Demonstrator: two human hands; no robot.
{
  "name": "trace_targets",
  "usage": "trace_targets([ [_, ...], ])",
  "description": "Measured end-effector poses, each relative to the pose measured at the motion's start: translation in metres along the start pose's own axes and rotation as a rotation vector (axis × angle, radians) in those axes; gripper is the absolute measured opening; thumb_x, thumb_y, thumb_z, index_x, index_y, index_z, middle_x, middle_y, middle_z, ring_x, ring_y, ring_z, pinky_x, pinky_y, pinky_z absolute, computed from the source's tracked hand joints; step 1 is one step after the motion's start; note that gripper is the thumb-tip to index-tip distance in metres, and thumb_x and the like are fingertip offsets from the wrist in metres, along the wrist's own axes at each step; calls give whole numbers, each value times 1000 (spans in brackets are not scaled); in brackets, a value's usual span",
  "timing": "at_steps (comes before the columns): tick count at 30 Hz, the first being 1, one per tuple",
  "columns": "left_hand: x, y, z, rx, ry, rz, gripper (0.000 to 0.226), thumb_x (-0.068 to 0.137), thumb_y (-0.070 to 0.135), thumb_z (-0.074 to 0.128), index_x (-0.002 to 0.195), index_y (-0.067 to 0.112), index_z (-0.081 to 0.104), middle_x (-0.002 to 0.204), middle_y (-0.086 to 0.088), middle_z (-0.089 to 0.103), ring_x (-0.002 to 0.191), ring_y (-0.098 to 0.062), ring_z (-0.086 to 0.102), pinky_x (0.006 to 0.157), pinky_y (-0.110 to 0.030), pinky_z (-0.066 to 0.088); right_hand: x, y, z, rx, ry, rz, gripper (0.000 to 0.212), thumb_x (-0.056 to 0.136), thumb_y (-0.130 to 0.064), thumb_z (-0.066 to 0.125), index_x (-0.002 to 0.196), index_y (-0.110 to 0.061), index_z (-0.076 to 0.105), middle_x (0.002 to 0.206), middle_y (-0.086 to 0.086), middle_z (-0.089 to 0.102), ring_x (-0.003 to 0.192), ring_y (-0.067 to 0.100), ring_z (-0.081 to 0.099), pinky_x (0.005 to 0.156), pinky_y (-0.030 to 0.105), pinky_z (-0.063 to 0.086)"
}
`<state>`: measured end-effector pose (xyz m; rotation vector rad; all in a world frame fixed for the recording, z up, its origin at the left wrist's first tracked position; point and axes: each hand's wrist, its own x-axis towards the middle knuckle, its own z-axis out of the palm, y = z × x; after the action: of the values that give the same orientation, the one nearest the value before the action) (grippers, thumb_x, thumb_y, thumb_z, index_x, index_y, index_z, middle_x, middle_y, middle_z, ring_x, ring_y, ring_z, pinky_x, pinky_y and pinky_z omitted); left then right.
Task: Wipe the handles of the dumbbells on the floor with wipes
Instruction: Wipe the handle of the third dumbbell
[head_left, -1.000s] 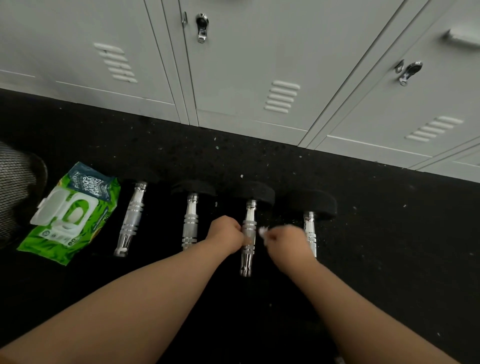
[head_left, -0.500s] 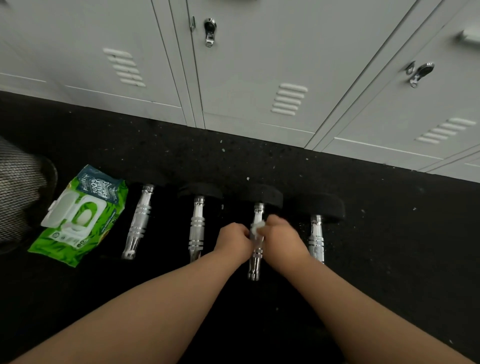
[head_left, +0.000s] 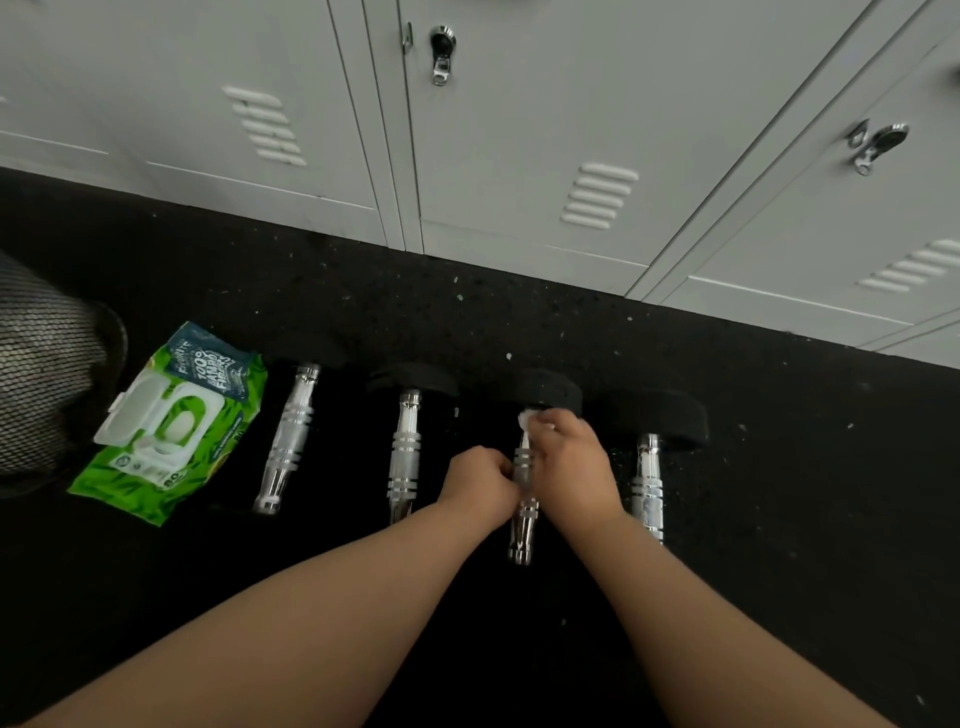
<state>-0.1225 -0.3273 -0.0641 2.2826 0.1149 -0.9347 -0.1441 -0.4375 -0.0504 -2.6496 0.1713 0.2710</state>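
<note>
Both hands meet on the chrome handle of the third dumbbell on the black floor. The left hand curls around the handle's near part, while the right hand grips a white wipe against its far end. A green wipes pack lies well left of both hands.

I am in a gym locker room. Grey metal lockers with vent slots and latch handles line the wall. Just in front of the lockers, black speckled rubber flooring carries a row of chrome-handled dumbbells.
</note>
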Motion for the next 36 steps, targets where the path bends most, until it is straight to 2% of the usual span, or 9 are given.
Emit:
trace_targets([
  [5, 1, -1, -3, 41, -7, -3, 13, 81, 18, 61, 88, 13, 72, 83, -2, 67, 77, -15, 60, 70, -25, 48, -24, -2, 13, 93, -29, 22, 19, 83, -5, 61, 99, -6, 71, 97, 10, 61, 93, 28, 59, 80, 26, 49],
  [9, 1, -1, -1, 25, -34, 9, 15, 81, 23, 67, 89, 12, 73, 87, -4, 71, 85, -17, 66, 78, -29, 55, -45, -1, 3, 268, -77, 173, 27, 91, -3, 51, 110, -7, 69, 92, -4, 54, 94, 15, 59, 74, -6, 32],
  [15, 2, -2, -1, -33, -88, -27, 16, 78, 25, 74, 88, 12, 74, 84, -4, 71, 78, -14, 63, 72, -26, 52, -10, 5, -3, 243, 13, 259, 26, 94, -12, 50, 112, -5, 67, 106, 7, 61, 92, 17, 59, 69, 6, 36],
  [18, 5, -7, -10, -277, -214, -127, 15, 76, 10, 70, 89, 5, 73, 86, -13, 71, 80, -20, 66, 81, -35, 57, -28, 2, 5, 193, -84, 212, 22, 94, -14, 48, 102, -6, 67, 93, 7, 56, 86, 24, 60, 73, 25, 47],
  [21, 9, -3, -14, -412, -245, -210, 21, 75, 21, 72, 82, 2, 68, 81, -11, 68, 75, -19, 66, 71, -29, 55, -52, 8, 7, 30, -241, 72, 27, 89, -7, 46, 104, -13, 68, 89, 4, 51, 84, 26, 60, 70, 24, 44],
  [26, 15, 16, -11, 144, -144, -99, 38, 71, 43, 78, 70, 10, 60, 65, 1, 56, 75, -17, 63, 63, -25, 46, -55, 13, -12, -20, -560, -107, 31, 93, -11, 45, 112, -16, 69, 105, 8, 63, 101, 25, 59, 84, 28, 46],
  [28, 15, 19, -9, 183, -139, -95, 36, 72, 43, 77, 75, 11, 60, 65, 2, 53, 74, -15, 60, 60, -23, 43, -47, 13, -19, 19, -595, 23, 26, 94, -18, 50, 108, -16, 71, 105, 7, 68, 98, 22, 62, 87, 29, 48],
  [31, 17, 21, -7, 180, -139, -102, 38, 72, 41, 78, 65, 15, 51, 64, 3, 51, 65, -12, 53, 49, -21, 35, -47, 5, -15, 224, -373, 361, 23, 92, -18, 52, 100, -8, 71, 91, 13, 71, 79, 23, 65, 67, 27, 47],
  [36, 20, 19, -5, 203, -139, -92, 37, 72, 42, 77, 66, 15, 51, 67, 4, 50, 63, -10, 50, 47, -20, 34, -59, -28, 11, 283, -453, 493, 35, 87, -4, 40, 122, -6, 47, 111, 15, 61, 100, 29, 59, 70, 25, 38],
])
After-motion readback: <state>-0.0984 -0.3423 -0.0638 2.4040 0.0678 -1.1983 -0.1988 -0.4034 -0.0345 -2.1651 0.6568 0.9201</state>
